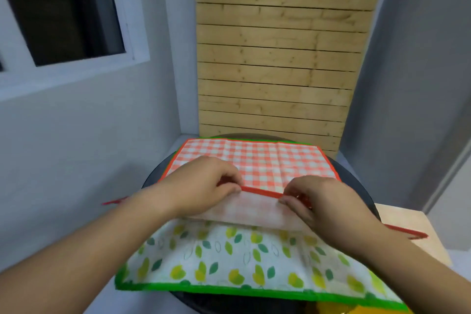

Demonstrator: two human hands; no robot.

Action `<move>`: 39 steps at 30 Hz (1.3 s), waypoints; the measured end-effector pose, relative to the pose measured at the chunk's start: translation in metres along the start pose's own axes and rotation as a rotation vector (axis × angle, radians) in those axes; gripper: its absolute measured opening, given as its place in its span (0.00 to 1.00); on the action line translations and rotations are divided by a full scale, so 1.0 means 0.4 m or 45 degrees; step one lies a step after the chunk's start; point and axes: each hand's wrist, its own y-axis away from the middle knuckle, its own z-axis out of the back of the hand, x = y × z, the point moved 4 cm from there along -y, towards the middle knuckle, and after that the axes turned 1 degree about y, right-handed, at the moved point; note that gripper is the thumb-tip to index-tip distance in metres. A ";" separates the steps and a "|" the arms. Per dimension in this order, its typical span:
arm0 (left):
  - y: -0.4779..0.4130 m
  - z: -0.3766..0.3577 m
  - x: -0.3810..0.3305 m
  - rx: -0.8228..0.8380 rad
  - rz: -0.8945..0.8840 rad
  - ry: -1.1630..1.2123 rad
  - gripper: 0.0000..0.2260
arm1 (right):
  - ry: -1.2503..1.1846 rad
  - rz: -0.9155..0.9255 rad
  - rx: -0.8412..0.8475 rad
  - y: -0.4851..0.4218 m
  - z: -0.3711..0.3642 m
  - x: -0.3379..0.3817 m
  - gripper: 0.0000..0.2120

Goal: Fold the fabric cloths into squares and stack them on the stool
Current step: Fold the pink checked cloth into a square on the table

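The first fold of the red checked cloth (267, 158) was judged to be in hand. The cloth was spread over the 12 o'clock half of the round dark stool (356, 186), on top of a leaf-print cloth (229, 257) with a green border, which reached out past the stool's rim toward 6 o'clock.

The near red hem was pinched by both hands. The left hand (201, 186) gripped it at the 9 o'clock end of the lifted stretch, and the right hand (326, 201) at the 3 o'clock end, fingers and thumbs closed on the fabric. The pale reverse of the cloth was shown below the raised hem, so the edge was taken to be turned over.

For the next move, it was judged that the hem would have to be carried toward 12 o'clock and laid level on the far edge, corners matched, then pressed flat. A second fold across would be needed before a square was made. The leaf-print cloth underneath was not yet folded. A slatted wooden panel (275, 58) stood at 12 o'clock behind the stool.
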 end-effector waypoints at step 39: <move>-0.349 -0.256 0.344 -0.433 0.479 0.093 0.04 | -0.053 -0.192 0.300 -0.181 -0.329 -0.080 0.30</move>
